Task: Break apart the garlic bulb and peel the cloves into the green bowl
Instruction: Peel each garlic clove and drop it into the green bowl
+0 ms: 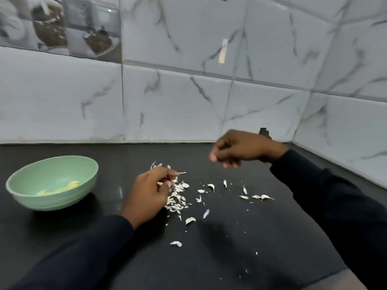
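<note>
Black counter [230, 248]: your green bowl [62, 200] sits left, holding peeled cloves [71, 185]; an unpeeled clove [266, 197] lies left-to-right, tip pointing right. Your left hand [150, 191] curls into the skins [177, 200], your right hand [236, 149] hovers raised, curled; what either grips is unclear.

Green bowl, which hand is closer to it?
Left. The left hand is just right of the green bowl, low over the garlic skins. The right hand is much farther right, raised above the black counter.

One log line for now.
left hand: pinching garlic piece over skin pile | right hand: raised, curled, contents unclear | green bowl: peeled cloves inside | counter: loose cloves
</note>
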